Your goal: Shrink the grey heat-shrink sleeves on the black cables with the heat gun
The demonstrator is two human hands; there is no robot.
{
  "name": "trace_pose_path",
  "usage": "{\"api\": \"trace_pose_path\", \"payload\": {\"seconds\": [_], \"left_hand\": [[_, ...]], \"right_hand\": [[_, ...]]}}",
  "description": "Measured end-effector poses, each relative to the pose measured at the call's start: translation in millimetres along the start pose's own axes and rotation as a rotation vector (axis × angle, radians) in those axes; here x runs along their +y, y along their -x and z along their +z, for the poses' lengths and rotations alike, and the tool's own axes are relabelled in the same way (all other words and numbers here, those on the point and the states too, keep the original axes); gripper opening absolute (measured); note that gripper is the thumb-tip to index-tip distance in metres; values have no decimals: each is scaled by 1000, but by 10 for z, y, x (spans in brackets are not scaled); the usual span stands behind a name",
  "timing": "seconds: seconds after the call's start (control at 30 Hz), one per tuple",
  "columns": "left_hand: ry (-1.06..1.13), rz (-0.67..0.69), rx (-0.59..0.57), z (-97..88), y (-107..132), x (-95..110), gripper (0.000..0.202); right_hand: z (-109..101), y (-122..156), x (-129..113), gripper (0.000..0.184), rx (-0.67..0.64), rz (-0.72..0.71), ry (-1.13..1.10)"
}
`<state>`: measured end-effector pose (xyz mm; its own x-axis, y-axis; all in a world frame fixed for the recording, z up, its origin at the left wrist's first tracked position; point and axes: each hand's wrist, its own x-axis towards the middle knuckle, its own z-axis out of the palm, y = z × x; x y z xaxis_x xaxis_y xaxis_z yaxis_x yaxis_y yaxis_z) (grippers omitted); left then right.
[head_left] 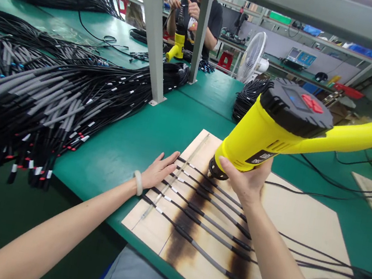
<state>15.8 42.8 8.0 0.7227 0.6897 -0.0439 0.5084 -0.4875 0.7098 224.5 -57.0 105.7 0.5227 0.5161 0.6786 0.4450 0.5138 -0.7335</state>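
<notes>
My right hand (249, 178) is wrapped around the lower body of a yellow heat gun (255, 127) with a black end cap and red buttons. Its nozzle points down at the cables, close above a dark scorched band (188, 221) on a plywood board (288, 209). Several black cables (209, 226) with grey sleeves and white labels lie side by side across the board, crossing a thin clear strip (174, 175). At their left ends, my left hand (158, 170) rests with fingers stretched out, near or on the far cable ends. A pale bangle circles that wrist.
Large bundles of black cables (69, 86) cover the left of the green table (110, 165). Grey posts (153, 34) rise from it. Across the table a person (212, 25) works near another yellow heat gun (177, 47). A white fan (253, 55) stands behind.
</notes>
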Motion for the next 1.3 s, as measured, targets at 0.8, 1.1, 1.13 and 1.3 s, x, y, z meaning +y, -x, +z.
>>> {"api": "trace_pose_path", "payload": {"seconds": [0.8,1.1,1.13,1.3], "left_hand": [[-32,-2,-1,8,-12,14,69],[-38,-5,5,16,-14,-12,67],[-38,-7,5,16,-13,-10,67],[-40,-10,3,15,-3,-1,68]], "right_hand": [[-399,201,95,72,-6,97,67],[-267,186,29,66,-2,85,20],[-257,187,26,66,-6,82,22],[-203,184,21,66,-12,63,56]]}}
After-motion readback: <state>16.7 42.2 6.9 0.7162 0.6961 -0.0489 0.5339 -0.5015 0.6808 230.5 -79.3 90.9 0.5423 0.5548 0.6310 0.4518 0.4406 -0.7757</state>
